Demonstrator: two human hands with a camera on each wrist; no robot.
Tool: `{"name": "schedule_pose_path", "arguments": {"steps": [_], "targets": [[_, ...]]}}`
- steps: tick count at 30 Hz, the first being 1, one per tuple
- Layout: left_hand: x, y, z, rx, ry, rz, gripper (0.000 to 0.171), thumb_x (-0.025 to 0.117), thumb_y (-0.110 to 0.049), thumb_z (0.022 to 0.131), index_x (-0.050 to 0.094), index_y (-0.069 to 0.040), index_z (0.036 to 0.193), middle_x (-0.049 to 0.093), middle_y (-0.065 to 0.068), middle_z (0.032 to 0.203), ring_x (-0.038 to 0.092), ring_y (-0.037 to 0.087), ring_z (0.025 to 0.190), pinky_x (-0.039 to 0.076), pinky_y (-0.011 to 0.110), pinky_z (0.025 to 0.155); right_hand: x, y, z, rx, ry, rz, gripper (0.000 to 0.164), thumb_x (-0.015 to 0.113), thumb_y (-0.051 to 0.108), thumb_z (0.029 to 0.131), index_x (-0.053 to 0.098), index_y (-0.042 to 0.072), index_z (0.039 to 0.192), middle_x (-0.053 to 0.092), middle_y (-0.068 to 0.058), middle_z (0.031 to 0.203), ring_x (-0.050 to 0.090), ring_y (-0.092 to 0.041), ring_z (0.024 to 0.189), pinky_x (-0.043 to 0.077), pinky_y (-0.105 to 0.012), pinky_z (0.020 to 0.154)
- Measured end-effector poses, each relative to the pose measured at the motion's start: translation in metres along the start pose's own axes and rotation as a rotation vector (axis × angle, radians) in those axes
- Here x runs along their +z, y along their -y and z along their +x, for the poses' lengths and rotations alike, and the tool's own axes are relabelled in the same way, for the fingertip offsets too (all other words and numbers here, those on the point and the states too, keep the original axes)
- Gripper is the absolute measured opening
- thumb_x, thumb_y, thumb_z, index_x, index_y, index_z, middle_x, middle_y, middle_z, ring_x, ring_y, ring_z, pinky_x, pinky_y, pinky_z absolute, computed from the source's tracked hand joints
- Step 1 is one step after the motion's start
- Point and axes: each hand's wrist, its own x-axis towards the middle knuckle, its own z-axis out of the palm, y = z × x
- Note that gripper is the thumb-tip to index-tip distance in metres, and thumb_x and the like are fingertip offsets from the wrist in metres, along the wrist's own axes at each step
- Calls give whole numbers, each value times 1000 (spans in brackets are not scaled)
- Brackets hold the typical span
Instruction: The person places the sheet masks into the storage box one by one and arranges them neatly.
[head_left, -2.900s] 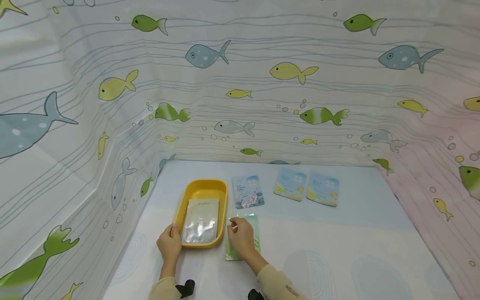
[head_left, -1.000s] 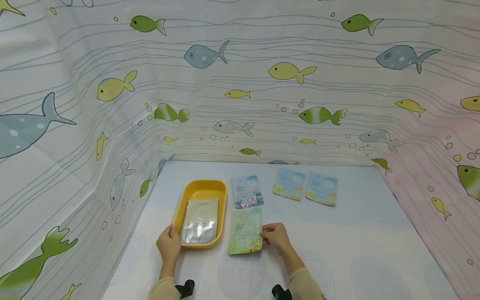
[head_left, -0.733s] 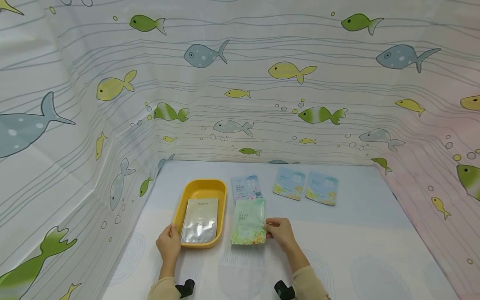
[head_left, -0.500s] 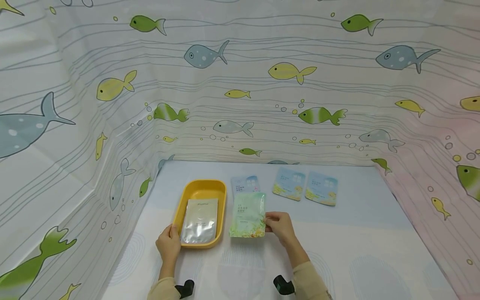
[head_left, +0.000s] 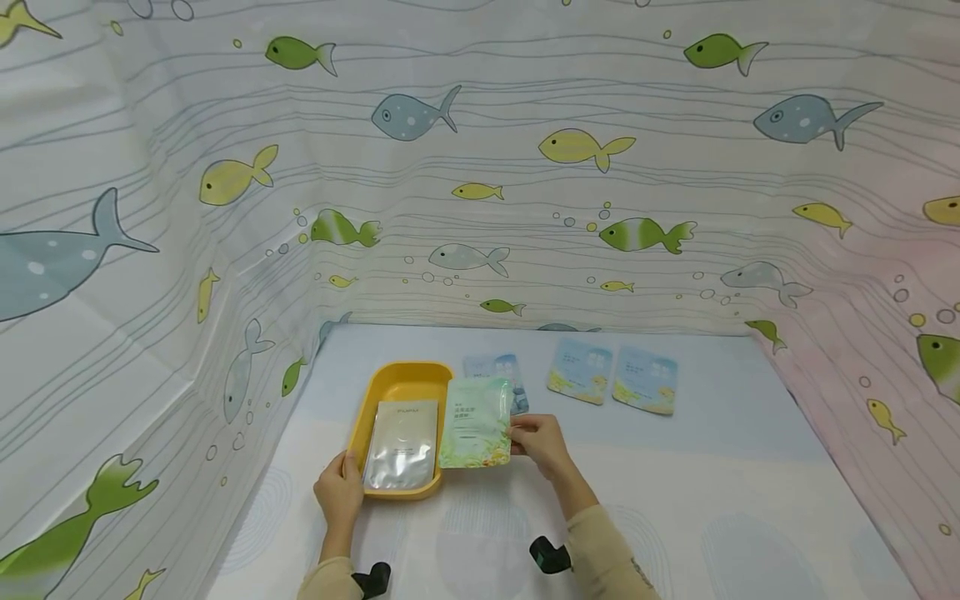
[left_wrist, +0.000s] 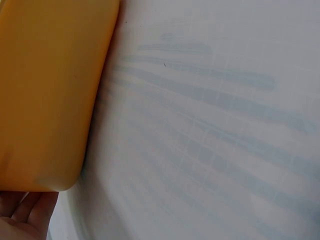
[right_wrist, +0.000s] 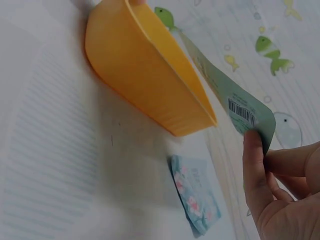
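My right hand pinches the right edge of a light green sachet with yellow flowers along its bottom. The sachet is raised above the table and overlaps the right rim of a yellow tray in the head view. Its barcoded back shows in the right wrist view. With my left hand I grip the tray's near left corner; in the left wrist view the fingers press against its wall. A cream and silver sachet lies inside the tray.
Behind the green sachet lies a blue sachet with pink flowers, partly hidden in the head view. Two blue and yellow sachets lie at the back right. A fish-print curtain encloses the white table.
My right hand has taken the green sachet off the table, lifted it away, and carried it left to the tray's rim. My left hand stays on the tray.
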Motion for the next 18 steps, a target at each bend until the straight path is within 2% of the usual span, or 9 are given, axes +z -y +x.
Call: {"name": "schedule_pose_path", "arguments": {"steps": [8, 15, 18], "targets": [[-2, -1, 0, -6, -4, -5, 23, 53, -2, 91, 65, 15, 100, 64, 33, 98, 58, 52, 95, 43, 59, 84, 20, 2, 11, -37, 60, -34, 29, 59, -4, 87, 59, -17, 113, 67, -23, 92, 67, -18, 64, 57, -39, 67], [-2, -2, -1, 5, -10, 4, 22, 53, -2, 91, 65, 14, 99, 64, 33, 97, 58, 53, 93, 43, 59, 82, 52, 4, 21, -70, 82, -115, 24, 59, -4, 86, 63, -13, 107, 67, -22, 93, 68, -19, 64, 57, -31, 61], [-1, -2, -1, -1, -7, 4, 22, 53, -2, 91, 64, 14, 100, 64, 33, 97, 58, 53, 93, 43, 59, 82, 64, 2, 25, -89, 84, -149, 23, 60, -5, 85, 63, -14, 106, 67, -22, 92, 67, -19, 61, 57, -33, 60]]}}
